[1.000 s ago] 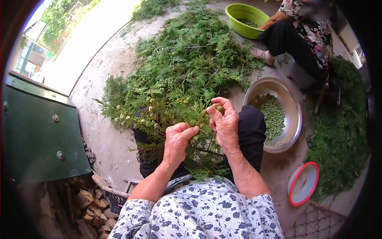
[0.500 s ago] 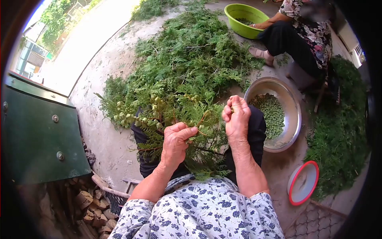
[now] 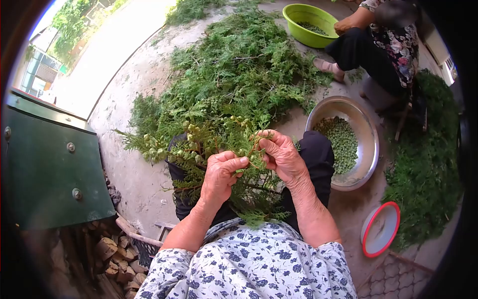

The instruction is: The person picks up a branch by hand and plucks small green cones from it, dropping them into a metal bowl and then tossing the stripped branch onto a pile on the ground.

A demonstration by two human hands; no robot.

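Note:
A leafy conifer branch [image 3: 191, 172] with clusters of small green cones [image 3: 155, 149] lies across my lap. My left hand [image 3: 219, 177] is closed on it, thumb and forefinger pinching a thin stem. Just to the right, my right hand [image 3: 285, 158] bends over the same branch, its fingertips closed around a sprig near the tip. Whether any loose cones sit inside the right hand is hidden. Beside my right knee stands a steel basin [image 3: 368, 139] that holds many picked green cones [image 3: 338, 144].
A large heap of cut branches [image 3: 234, 74] covers the ground ahead. Another person [image 3: 378, 55] sits at the upper right by a green tub [image 3: 298, 32]. More greenery [image 3: 423, 174], a red-rimmed bowl [image 3: 367, 234], chopped wood [image 3: 119, 259] and a green metal panel [image 3: 50, 169] surround me.
My right hand has come left, from beside the basin to the branch, and its fingers have taken hold there. My left hand keeps its grip. The other person's hand has shifted at the tub.

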